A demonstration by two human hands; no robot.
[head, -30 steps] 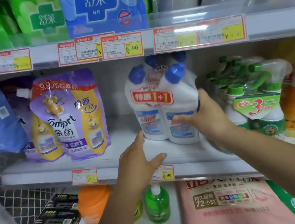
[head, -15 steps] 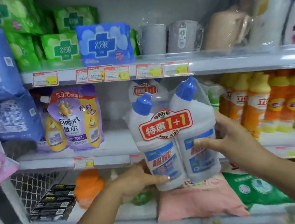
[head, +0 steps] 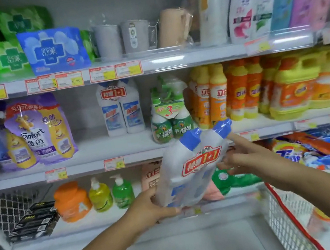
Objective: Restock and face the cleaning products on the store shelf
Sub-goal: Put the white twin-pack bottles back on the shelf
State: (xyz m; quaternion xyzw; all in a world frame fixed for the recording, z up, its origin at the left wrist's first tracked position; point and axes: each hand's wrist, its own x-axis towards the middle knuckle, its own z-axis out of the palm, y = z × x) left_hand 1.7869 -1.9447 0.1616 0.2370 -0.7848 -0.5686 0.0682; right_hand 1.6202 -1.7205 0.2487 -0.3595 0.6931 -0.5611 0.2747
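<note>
White, blue-capped twin pack (head: 189,168) tilts rightward, near me, before the shelves. My left hand (head: 150,210) grips its base; my right hand (head: 245,155) lays straight fingers along its right side. A second pack (head: 121,110) stands far back on the middle shelf (head: 98,150).

Held twin-pack (head: 191,170): white bottles, blue caps, blue body labels, red banner edged white. Shelved twin-pack (head: 121,110), middle shelf (head: 90,152): same white, blue, red. Softener pouches (head: 38,132), left end: purple, yellow panels. Spray-bottle pack (head: 168,113): green and white. Dish-soap bottles (head: 241,90), right end: orange, yellow. Top shelf (head: 192,58), left end: green packs (head: 6,57), blue pack (head: 53,49) with white cross. Price tags (head: 113,163), shelf edges: white, red border, yellow patch. Basket (head: 290,224): white mesh, red rim.
</note>
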